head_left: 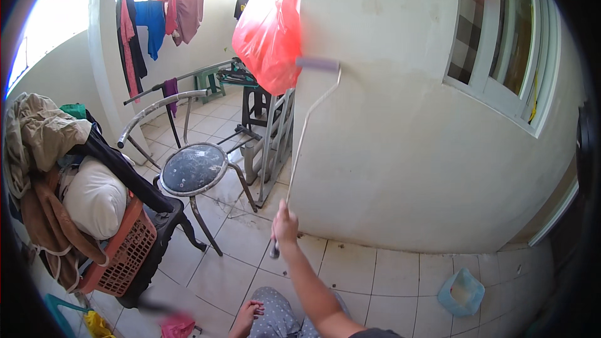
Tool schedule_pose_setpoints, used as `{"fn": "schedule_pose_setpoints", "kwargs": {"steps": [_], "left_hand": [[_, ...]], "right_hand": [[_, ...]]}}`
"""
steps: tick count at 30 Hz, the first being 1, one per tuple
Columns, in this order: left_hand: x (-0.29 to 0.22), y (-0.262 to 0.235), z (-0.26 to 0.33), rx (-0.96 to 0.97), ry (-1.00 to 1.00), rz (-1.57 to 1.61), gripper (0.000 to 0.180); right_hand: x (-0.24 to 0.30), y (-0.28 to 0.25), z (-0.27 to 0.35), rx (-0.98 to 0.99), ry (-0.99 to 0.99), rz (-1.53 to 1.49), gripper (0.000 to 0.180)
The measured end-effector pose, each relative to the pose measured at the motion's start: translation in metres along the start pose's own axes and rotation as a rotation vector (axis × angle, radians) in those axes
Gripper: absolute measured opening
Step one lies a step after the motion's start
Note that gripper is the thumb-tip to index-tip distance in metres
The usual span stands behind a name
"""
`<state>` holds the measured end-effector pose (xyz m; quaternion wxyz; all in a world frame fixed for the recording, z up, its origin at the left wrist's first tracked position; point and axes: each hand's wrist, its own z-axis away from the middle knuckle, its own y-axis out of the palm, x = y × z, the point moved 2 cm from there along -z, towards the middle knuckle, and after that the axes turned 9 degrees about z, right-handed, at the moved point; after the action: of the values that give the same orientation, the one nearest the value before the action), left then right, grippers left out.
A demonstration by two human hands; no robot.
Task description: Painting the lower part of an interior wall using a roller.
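Observation:
My right hand [285,224] is shut on the handle of a paint roller [317,63]. Its long thin wire frame runs up from my fist to a pale purple roller head pressed against the white wall [388,119] near the wall's corner. My left hand [245,314] rests on my knee, on grey spotted trousers, at the bottom of the view, holding nothing, its fingers loosely curled.
A round metal chair [191,169] stands left of the wall corner. A red plastic bag [269,31] hangs above. An orange laundry basket [128,253] piled with clothes sits at left. A pale blue container [461,292] lies on the tiled floor at right. A window [501,37] is upper right.

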<state>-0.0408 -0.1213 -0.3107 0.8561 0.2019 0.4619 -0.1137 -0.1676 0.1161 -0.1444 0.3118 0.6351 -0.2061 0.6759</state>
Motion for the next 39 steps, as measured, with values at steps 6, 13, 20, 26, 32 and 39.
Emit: {"fn": "schedule_pose_setpoints", "kwargs": {"steps": [6, 13, 20, 26, 32, 39], "left_hand": [[0.015, -0.011, -0.003, -0.086, -0.105, 0.013, 0.02], [0.024, -0.005, -0.002, -0.042, -0.11, -0.019, 0.02], [0.029, 0.007, -0.004, -0.003, -0.13, -0.048, 0.019], [0.027, 0.029, -0.005, 0.091, -0.126, -0.089, 0.02], [0.03, 0.031, -0.001, 0.099, -0.127, -0.06, 0.02], [0.037, 0.018, 0.008, 0.012, -0.17, -0.008, 0.018]], "right_hand": [[-0.067, -0.016, 0.024, 0.069, 0.145, 0.01, 0.06], [-0.211, -0.108, 0.123, -0.054, 0.564, 0.063, 0.046], [-0.204, -0.182, 0.121, -0.158, 0.524, 0.119, 0.048], [-0.136, -0.173, 0.07, -0.04, 0.353, 0.083, 0.051], [-0.166, -0.197, 0.071, -0.093, 0.35, 0.19, 0.049], [-0.209, -0.242, 0.12, -0.252, 0.525, 0.387, 0.053]]}}
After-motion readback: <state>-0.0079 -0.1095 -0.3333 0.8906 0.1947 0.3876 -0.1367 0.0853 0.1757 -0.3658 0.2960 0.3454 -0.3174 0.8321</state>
